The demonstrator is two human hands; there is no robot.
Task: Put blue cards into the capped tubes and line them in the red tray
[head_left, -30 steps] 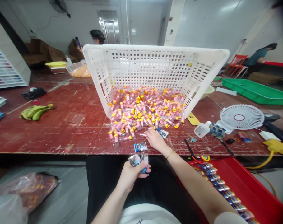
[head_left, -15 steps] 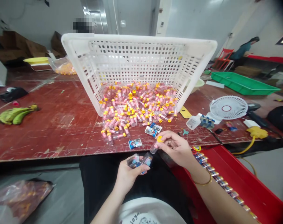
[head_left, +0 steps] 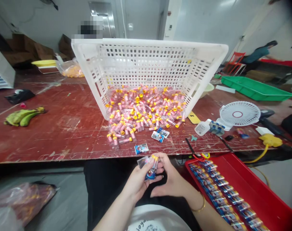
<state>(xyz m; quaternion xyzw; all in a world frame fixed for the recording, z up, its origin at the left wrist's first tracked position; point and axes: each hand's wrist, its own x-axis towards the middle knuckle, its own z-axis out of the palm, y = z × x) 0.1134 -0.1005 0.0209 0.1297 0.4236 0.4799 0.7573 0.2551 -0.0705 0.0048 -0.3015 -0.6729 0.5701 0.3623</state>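
Observation:
Above my lap, my left hand is closed round small clear-and-blue printed packets, its thumb pressed on top. At their upper edge sits a yellow-capped clear tube, partly covered by the fingers. My right hand is beside them, fingers reaching to the packets' right side and thumb held well apart. Loose blue-and-white packets lie on the table edge just beyond the hands. Behind these, a heap of pink-filled tubes with yellow caps spills from a tipped white basket.
At my right, a red tray holds rows of packets, with scissors at its corner. A white fan, a bottle and a green tray stand on the right. Green bananas lie left. Another person works far right.
My right hand has brought the yellow-capped tube left and down to the packets in my left hand. Its thumb has come away from the tube. The view has shifted, showing more of the red tray.

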